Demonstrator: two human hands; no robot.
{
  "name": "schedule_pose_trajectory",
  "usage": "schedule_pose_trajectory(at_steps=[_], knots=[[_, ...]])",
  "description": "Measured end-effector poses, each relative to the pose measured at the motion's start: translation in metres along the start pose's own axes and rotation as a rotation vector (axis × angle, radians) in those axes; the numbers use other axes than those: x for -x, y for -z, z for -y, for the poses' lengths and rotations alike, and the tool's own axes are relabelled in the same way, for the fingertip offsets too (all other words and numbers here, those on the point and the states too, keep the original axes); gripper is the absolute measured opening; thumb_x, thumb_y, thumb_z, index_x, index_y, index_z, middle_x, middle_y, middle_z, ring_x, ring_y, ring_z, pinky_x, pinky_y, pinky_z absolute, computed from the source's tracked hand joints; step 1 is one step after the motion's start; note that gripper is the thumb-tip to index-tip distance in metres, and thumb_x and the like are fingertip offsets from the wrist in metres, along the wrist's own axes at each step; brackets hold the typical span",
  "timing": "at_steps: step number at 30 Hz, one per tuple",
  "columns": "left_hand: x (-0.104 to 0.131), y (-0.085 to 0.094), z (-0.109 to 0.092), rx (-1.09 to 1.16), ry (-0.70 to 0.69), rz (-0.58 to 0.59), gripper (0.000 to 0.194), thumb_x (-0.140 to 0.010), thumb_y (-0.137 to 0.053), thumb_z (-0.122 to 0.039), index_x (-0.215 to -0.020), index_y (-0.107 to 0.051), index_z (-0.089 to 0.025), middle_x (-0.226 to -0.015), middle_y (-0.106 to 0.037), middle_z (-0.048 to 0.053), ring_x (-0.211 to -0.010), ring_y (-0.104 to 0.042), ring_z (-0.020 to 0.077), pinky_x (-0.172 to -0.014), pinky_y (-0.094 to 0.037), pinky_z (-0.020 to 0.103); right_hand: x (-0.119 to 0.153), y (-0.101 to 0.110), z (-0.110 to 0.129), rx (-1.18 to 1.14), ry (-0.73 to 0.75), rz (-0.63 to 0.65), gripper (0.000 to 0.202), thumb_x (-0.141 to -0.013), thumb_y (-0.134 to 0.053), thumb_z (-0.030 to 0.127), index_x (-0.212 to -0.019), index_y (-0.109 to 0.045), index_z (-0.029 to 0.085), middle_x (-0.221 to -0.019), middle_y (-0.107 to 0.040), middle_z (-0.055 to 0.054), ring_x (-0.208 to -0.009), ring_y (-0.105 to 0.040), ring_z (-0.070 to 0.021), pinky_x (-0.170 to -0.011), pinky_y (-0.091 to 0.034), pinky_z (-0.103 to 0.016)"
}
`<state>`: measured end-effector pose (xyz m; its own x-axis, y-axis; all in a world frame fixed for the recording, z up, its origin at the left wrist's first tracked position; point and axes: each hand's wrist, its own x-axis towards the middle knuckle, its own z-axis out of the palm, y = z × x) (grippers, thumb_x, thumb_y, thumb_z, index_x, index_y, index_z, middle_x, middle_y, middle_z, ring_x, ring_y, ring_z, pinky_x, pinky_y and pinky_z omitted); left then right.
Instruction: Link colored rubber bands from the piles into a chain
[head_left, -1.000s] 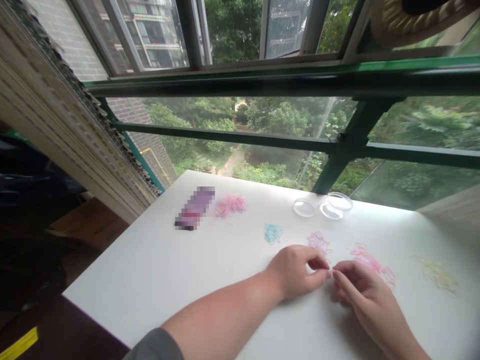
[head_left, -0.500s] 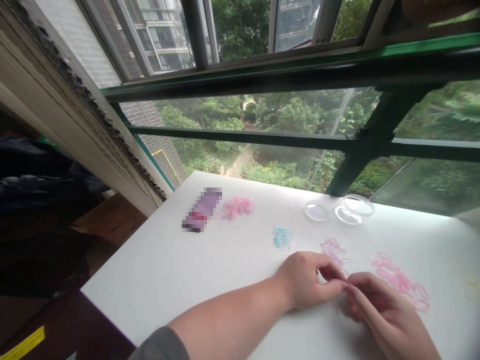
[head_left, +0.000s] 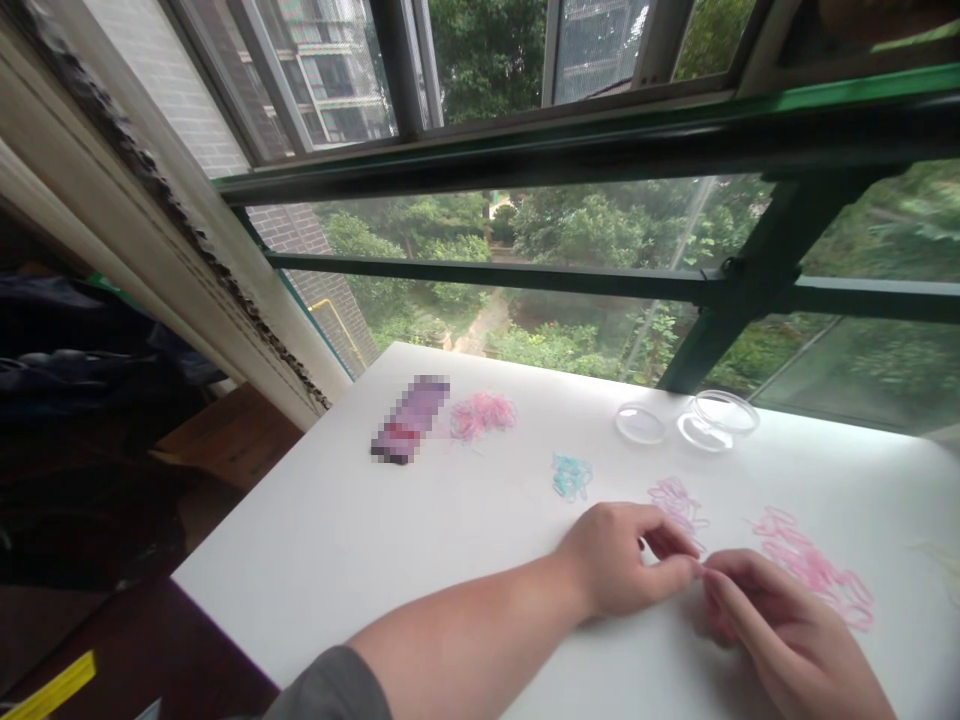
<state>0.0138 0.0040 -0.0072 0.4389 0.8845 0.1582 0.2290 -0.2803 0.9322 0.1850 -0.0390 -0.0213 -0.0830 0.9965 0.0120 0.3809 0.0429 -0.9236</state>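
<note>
My left hand (head_left: pixel 626 562) and my right hand (head_left: pixel 776 610) meet at their fingertips above the white table (head_left: pixel 420 530). Each is closed in a pinch; whatever lies between the fingertips is too small to make out. Just behind the left fingers lies a pile of purple bands (head_left: pixel 677 505). Pink bands (head_left: pixel 806 560) are spread beyond my right hand. A small turquoise pile (head_left: pixel 571 476) sits to the left of these, and a mixed pink pile (head_left: pixel 484 414) is farther left.
Clear round dishes (head_left: pixel 640 424) stand near the table's back edge, two of them overlapping (head_left: pixel 705 430). A blurred purple phone-like object (head_left: pixel 411 420) lies at the back left. Pale yellow bands (head_left: pixel 941 555) show at the right edge. Behind the table is a green railing (head_left: pixel 487 270).
The whole view has shifted slightly, so the table and piles appear a little farther right. My hands keep nearly the same pose, fingertips together.
</note>
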Motion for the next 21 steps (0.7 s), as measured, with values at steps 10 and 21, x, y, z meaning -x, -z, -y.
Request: schedule_pose_trajectory(at_steps=[10,21], knots=[[0.001,-0.001,-0.003,-0.034,0.019,0.04,0.021,-0.076,-0.056,-0.026,-0.093,-0.065,-0.018,-0.085,-0.069,0.002,-0.077,-0.063,0.0127,-0.072,-0.049,0.023,-0.001,-0.002,0.006,0.035,0.001,-0.085,0.025,-0.08,-0.055,0.044,-0.084,-0.056,0.02,-0.051,-0.052,0.001,-0.044,-0.05,-0.0135,-0.04,-0.044,-0.022],[-0.001,-0.001,-0.001,-0.053,-0.165,-0.01,0.026,-0.082,-0.051,-0.025,-0.101,-0.066,-0.019,-0.095,-0.068,0.003,-0.086,-0.061,0.0136,-0.082,-0.048,0.024,-0.006,0.004,-0.001,0.159,0.067,-0.027,0.022,-0.076,-0.057,0.042,-0.08,-0.059,0.02,-0.055,-0.058,-0.001,-0.046,-0.056,-0.0153,-0.041,-0.048,-0.021]])
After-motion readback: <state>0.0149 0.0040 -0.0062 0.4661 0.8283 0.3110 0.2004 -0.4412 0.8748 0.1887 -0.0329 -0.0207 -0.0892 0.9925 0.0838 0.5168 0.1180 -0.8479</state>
